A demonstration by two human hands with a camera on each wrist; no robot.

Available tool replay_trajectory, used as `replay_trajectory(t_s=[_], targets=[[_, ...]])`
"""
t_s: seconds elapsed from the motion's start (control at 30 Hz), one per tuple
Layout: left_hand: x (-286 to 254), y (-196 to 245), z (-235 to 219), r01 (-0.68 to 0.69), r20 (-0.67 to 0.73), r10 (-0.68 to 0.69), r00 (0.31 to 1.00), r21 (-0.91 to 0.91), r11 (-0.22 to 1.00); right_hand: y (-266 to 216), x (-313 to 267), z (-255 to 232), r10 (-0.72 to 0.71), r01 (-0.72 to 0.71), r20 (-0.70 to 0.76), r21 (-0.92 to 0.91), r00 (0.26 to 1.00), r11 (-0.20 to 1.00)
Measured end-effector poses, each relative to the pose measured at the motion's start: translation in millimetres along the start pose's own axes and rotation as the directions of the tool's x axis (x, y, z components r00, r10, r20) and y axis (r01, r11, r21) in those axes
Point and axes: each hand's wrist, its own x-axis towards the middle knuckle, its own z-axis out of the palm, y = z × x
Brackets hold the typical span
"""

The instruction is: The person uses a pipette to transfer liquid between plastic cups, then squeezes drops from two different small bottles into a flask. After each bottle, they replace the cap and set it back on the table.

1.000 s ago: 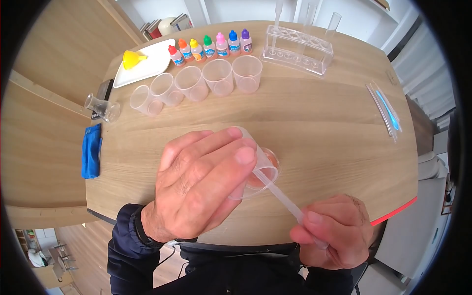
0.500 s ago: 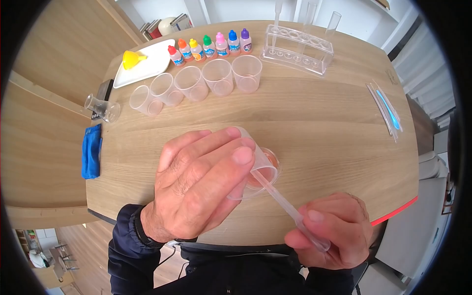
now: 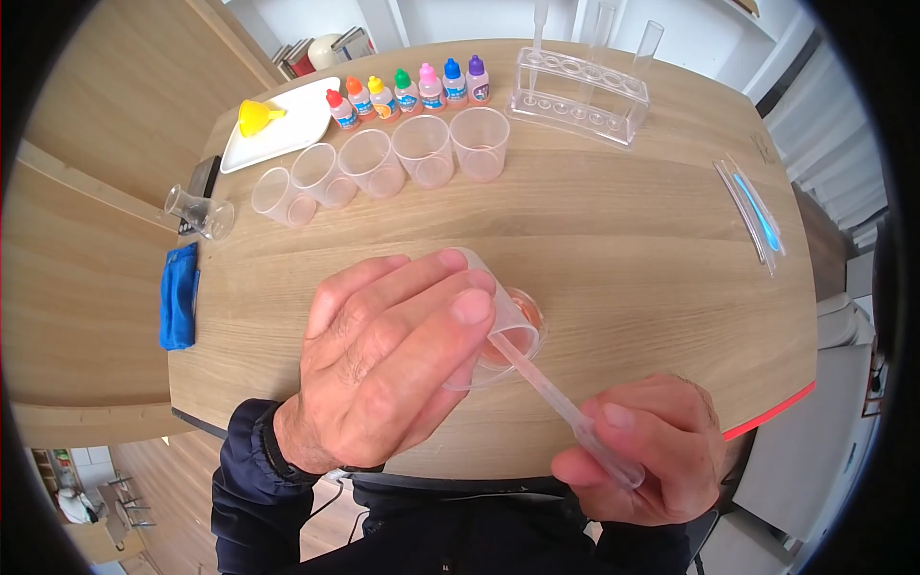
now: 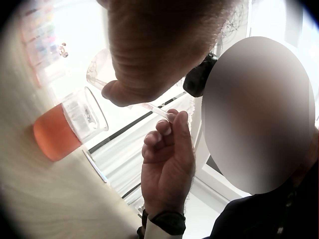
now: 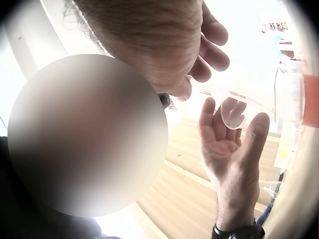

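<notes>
My left hand [image 3: 379, 359] grips a small clear plastic cup [image 3: 506, 311], tilted so its mouth faces my right hand. Fingers and thumb wrap its side, also seen from the right wrist, where the cup [image 5: 234, 118] sits against the fingers. A translucent plastic pipette [image 3: 544, 385] reaches with its thin end into the cup's mouth, its stem tinted faintly pink. My right hand [image 3: 656, 455] pinches the pipette near its bulb end. Below and behind the cup, partly hidden by it, stands a clear beaker of orange-red liquid [image 4: 57, 133] on the table.
Clear cups [image 3: 372, 165] stand in a row at the back, before several colour-capped dropper bottles [image 3: 407, 96]. A white tray [image 3: 311, 120] holds a yellow funnel [image 3: 257, 117]. A test tube rack [image 3: 580, 96] is back right, packaged sticks [image 3: 752, 216] right, a flask [image 3: 206, 213] and blue cloth [image 3: 178, 297] left.
My right thumb and fingers have shifted slightly on the pipette, leaving more of its bulb end showing. The pipette stem now looks pinker. The left hand and cup have barely moved.
</notes>
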Motion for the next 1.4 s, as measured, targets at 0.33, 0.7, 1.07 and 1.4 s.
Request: replay_trajectory(t_s=[0.33, 0.7, 1.07, 1.4], targets=[[0, -8, -6, 0.061, 0.036, -0.063, 0.997, 0.060, 0.996, -1, -19, -20, 0.019, -0.021, 0.026, 0.065, 0.999, 0.998], [-8, -30, -2, 0.175, -0.082, -0.170, 0.982, 0.062, 0.983, 4, -10, -11, 0.041, -0.044, -0.053, -0.042, 0.998, 0.998], [-7, -25, -4, 0.170, -0.096, -0.165, 0.982, 0.053, 0.984, 4, -18, -21, 0.071, -0.067, -0.036, 0.099, 0.997, 0.993], [-7, -17, -5, 0.065, -0.002, -0.065, 0.998, 0.042, 0.997, 6, -16, -7, -0.023, 0.027, -0.040, 0.101, 0.999, 0.995]])
